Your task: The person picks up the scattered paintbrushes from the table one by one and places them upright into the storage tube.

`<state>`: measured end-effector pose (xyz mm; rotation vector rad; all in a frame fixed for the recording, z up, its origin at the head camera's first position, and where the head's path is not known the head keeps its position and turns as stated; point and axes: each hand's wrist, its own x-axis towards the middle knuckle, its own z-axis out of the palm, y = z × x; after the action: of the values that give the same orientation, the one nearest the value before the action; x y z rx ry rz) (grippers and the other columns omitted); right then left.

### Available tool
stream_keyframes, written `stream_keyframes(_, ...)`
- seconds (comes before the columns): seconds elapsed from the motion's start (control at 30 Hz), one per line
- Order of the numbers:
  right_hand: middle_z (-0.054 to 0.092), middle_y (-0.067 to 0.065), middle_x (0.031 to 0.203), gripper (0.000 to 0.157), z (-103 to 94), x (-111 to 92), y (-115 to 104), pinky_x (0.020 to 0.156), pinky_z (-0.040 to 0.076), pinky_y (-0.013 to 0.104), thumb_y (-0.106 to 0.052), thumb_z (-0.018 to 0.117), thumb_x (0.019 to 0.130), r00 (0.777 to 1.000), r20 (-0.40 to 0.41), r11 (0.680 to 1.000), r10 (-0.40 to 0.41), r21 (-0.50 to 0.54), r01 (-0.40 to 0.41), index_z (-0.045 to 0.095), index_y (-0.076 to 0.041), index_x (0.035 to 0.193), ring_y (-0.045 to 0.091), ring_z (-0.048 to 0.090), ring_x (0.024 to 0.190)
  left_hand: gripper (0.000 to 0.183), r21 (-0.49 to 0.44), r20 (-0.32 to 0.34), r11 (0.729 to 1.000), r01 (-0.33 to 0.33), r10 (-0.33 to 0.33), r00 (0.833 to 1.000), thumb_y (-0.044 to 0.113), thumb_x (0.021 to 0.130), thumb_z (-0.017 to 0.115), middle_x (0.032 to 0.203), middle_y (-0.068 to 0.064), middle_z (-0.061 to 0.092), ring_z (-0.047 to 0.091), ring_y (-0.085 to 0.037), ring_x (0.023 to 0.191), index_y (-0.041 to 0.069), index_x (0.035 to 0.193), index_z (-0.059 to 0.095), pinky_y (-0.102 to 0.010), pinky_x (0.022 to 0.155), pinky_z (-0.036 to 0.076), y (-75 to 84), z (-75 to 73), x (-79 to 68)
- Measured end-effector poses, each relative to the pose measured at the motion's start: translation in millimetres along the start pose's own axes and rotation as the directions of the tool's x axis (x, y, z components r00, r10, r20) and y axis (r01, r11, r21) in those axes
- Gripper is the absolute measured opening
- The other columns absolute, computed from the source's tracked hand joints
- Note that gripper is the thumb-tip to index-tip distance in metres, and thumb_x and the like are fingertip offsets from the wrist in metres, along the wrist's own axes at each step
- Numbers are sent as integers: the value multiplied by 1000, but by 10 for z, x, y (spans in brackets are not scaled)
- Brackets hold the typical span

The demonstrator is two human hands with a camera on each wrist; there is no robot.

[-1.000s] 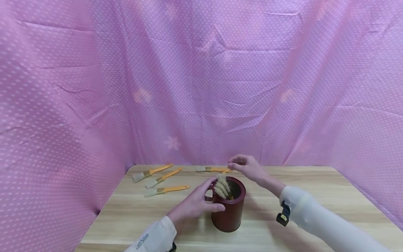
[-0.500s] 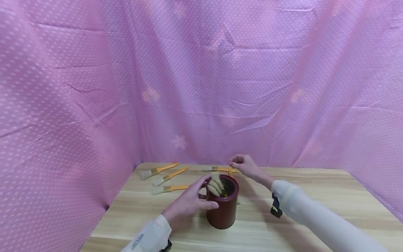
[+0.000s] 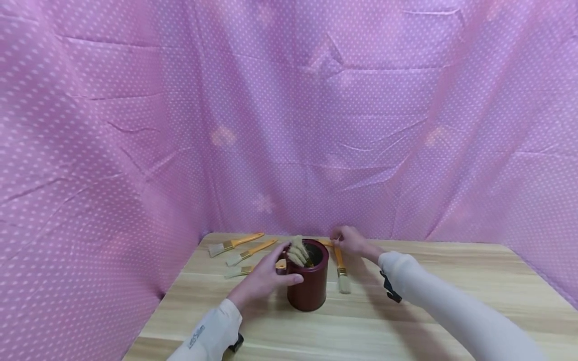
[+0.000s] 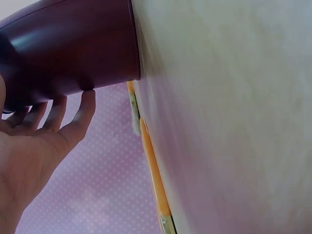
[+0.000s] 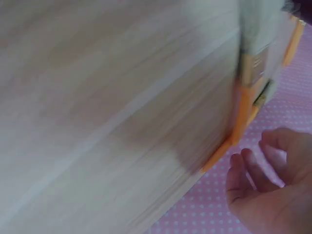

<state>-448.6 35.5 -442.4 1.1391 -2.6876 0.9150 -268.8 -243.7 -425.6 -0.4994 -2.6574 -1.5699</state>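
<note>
My left hand point(image 3: 264, 277) grips a dark red can point(image 3: 308, 288), thumb on its near side and fingers around its left. In the left wrist view the fingertips touch the can's side and its base is right at the tabletop. Pale tufts of brush bristles point(image 3: 296, 252) stick up out of the can's mouth. To the right of it lies a paintbrush point(image 3: 340, 263) with an orange handle, bristles toward me. My right hand point(image 3: 348, 241) is at that handle's far end; the right wrist view shows its fingers point(image 5: 239, 170) loosely bent, just off the handle tip.
Several more orange-handled paintbrushes lie at the table's back left, one point(image 3: 235, 244) farthest out, another point(image 3: 250, 251) beside it. One more brush point(image 3: 324, 241) lies behind the can, mostly hidden. A pink dotted cloth point(image 3: 316, 125) hangs along the back edge of the wooden table point(image 3: 433, 296).
The left hand has shifted the can left and away, uncovering the brush on its right and hiding more of the back one. The right hand has come down toward the uncovered handle.
</note>
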Motion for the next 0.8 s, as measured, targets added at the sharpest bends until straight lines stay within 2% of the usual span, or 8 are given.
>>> stream_keyframes(0.07, 71, 14, 97, 16, -9, -28, 40, 79, 56, 43, 10, 66, 85, 993, 22, 990, -119, -73, 120, 73, 2, 97, 31, 66, 90, 96, -8, -3, 1000, -8, 8, 1000, 52, 81, 84, 156, -1, 38, 36, -24, 141, 33, 159, 30, -52, 112, 35, -18, -11, 8)
stream_keyframes(0.1, 71, 15, 99, 21, -14, -44, 60, 80, 55, 45, 15, 65, 81, 980, 42, 975, -194, -105, 197, 74, 2, 96, 33, 66, 91, 96, -12, -3, 1000, -14, 14, 1000, 51, 82, 84, 156, -1, 38, 36, -24, 141, 34, 159, 30, -52, 112, 36, -24, -16, 10)
stream_keyframes(0.2, 70, 15, 105, 38, -32, -96, 108, 82, 54, 49, 24, 62, 70, 917, 122, 902, -380, -171, 397, 75, -3, 94, 34, 64, 97, 93, -40, 3, 999, -28, 28, 1000, 49, 83, 84, 155, 1, 39, 38, -23, 141, 38, 158, 30, -49, 109, 40, -35, -25, 13)
stream_keyframes(0.27, 69, 13, 107, 44, -46, -129, 125, 79, 52, 50, 24, 62, 67, 878, 175, 860, -446, -189, 474, 76, -7, 94, 33, 63, 99, 92, -61, 6, 998, -29, 30, 1000, 47, 83, 84, 154, 3, 40, 40, -23, 139, 40, 157, 30, -47, 108, 42, -35, -31, 10)
stream_keyframes(0.3, 69, 12, 109, 45, -55, -147, 130, 78, 51, 50, 23, 63, 66, 867, 196, 849, -459, -191, 493, 77, -9, 95, 32, 63, 100, 92, -72, 7, 997, -30, 30, 1000, 46, 83, 85, 154, 3, 41, 41, -23, 138, 40, 157, 31, -46, 107, 43, -33, -34, 8)
stream_keyframes(0.47, 69, 11, 109, 34, -136, -264, 166, 82, 51, 49, 14, 72, 76, 849, 230, 823, -475, -225, 521, 79, -11, 98, 30, 63, 101, 94, -81, 6, 996, -35, 35, 999, 44, 82, 85, 153, 2, 41, 44, -24, 137, 38, 157, 30, -42, 104, 46, -20, -33, 21)
stream_keyframes(0.67, 69, 7, 96, 20, -251, -414, 224, 82, 53, 38, 4, 81, 78, 790, 228, 753, -569, -241, 612, 79, -9, 92, 23, 63, 92, 92, -80, 21, 996, -40, 42, 999, 44, 84, 84, 155, 1, 39, 42, -25, 138, 39, 158, 29, -47, 105, 44, -32, -37, 23)
stream_keyframes(0.8, 68, 3, 93, 20, -313, -516, 257, 79, 54, 33, 2, 83, 79, 798, 240, 767, -553, -227, 600, 79, -11, 93, 19, 63, 89, 92, -91, 33, 996, -24, 27, 999, 43, 85, 83, 155, 0, 39, 54, -31, 127, 39, 158, 28, -48, 103, 46, -45, -51, 8)
